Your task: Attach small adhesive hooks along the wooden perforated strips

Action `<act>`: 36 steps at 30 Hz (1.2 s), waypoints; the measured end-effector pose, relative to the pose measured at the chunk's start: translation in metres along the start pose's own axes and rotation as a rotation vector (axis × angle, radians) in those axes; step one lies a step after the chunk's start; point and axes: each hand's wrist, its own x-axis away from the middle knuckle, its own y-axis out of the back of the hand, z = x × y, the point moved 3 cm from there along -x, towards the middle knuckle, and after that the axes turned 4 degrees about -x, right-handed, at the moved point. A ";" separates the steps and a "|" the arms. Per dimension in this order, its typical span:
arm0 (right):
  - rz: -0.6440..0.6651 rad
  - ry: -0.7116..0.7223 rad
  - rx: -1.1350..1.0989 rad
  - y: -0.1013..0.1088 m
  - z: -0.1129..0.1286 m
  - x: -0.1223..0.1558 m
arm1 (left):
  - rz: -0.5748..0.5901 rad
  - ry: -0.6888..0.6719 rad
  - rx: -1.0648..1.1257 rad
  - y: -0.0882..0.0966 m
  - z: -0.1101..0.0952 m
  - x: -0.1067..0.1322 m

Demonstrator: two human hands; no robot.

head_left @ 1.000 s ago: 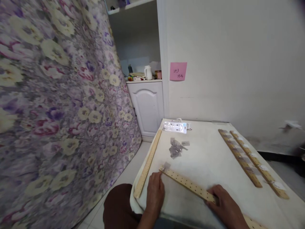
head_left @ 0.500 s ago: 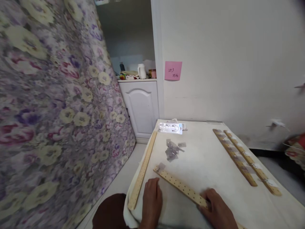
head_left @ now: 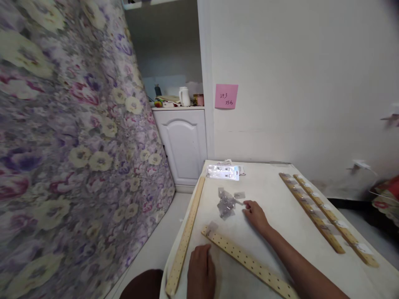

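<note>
lightly pinch with the fingers of the right hand, cannot tell whether apart or together, at three o'clock on the packet pile; steady the perforated strip, toward six o'clock, with the left hand, curled, hold unclear.

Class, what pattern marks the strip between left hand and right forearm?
The strip is pale tan, dotted with dark holes, best seen in the head view.

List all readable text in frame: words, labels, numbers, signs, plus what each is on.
"243": handwritten, top line of the pink note on the wall.
Second line of the note: handwritten, too unclear to quote.
Clear pack: blue label, too small to read.
Packets: no text legible.
</note>
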 end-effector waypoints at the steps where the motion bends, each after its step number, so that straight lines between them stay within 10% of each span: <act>1: -0.014 -0.016 0.001 -0.004 0.001 -0.006 | -0.011 -0.007 0.003 0.000 0.001 0.000; 11: -0.017 -0.084 -0.181 0.003 0.000 -0.001 | -0.036 -0.022 0.002 0.001 -0.003 -0.001; 22: 0.286 -0.263 -0.736 0.009 0.025 0.081 | 0.006 -0.003 0.123 0.005 -0.013 0.003; 32: 0.362 0.333 -0.449 0.000 0.068 0.138 | 0.195 0.525 1.027 -0.012 -0.033 0.019; 36: 0.391 0.401 -0.412 0.001 0.070 0.143 | 0.226 0.557 1.035 -0.017 -0.033 0.021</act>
